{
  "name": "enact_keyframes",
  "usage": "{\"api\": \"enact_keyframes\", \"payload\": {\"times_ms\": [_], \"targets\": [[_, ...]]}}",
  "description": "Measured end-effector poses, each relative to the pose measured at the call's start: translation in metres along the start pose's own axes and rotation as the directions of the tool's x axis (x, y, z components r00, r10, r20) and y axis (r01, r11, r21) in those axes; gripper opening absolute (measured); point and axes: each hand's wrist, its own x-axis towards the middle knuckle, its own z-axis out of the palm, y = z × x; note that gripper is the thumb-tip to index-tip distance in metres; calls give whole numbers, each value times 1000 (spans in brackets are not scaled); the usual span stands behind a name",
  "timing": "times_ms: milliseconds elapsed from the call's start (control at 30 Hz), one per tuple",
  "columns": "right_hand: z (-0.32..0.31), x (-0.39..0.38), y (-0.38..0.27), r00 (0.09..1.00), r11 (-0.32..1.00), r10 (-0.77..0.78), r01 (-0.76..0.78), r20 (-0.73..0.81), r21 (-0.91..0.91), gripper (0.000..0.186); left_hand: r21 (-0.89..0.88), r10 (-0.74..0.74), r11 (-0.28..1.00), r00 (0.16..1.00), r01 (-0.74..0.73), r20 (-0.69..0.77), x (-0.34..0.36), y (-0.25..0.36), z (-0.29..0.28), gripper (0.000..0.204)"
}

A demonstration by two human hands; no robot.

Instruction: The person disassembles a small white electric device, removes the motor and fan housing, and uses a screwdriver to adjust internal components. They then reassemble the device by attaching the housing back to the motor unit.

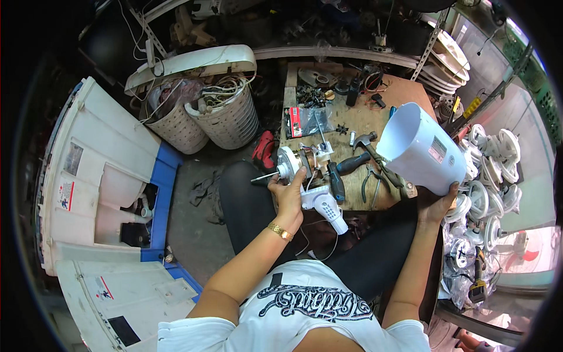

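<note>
- Daylight is admitted from the right of the frame, where surfaces are washed out and slightly overexposed.
- The upper left and the rim are left dark, vignetted by the fisheye lens.
- Straight edges are bent toward the rim.
- The centre is rendered sharp; soft shadows are cast.

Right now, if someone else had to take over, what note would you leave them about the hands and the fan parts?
Left hand: gripping the fan motor, its shaft pointing left, at the workbench edge.
Right hand: holding the white plastic housing from below, raised, open end up.
Hammer, screwdriver and pliers lie on the bench.
Done: housing is off the motor.
Left: cannot tell.
</note>
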Motion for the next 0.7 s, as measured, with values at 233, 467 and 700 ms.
{"api": "enact_keyframes", "payload": {"times_ms": [233, 467, 700], "targets": [[-3, -9, 2, 999, 999, 40, -40, 14, 31, 86, 332, 411, 865, 911, -377, -33, 9, -11, 18, 104], [-3, -16, 12, 996, 997, 76, -76, 36, 10, 86, 119, 407, 904, 912, -410, 48, 25, 2, 11, 59], [20, -32, 4, 1000, 976, 8, -5, 16, -218, 87, -370, 260, 923, 880, -106, 398, 14, 48, -27, 54]]}}
